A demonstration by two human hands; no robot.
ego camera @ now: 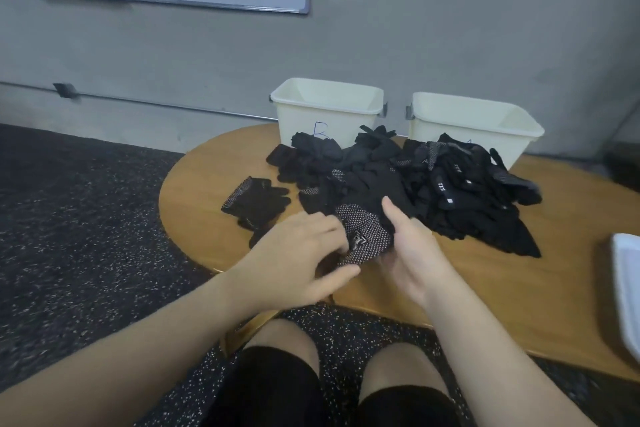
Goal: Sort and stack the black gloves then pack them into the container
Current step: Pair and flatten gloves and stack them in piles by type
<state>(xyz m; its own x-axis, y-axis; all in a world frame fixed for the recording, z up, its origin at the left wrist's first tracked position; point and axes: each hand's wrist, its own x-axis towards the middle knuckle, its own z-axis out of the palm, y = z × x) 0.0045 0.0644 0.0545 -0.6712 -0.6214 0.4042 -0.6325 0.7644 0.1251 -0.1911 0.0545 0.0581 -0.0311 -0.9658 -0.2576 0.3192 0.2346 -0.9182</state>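
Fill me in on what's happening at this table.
A seated person is sorting black gloves. Both hands hold one dotted glove at the near table edge: the left hand grips it, the right hand cradles it. A big glove pile covers the wooden table, with one glove set apart. Two white bins stand behind.

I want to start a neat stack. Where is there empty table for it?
Bare wood lies right of the glove pile, toward the white tray, and along the table edge under the right hand. The middle, up to both bins, is crowded.
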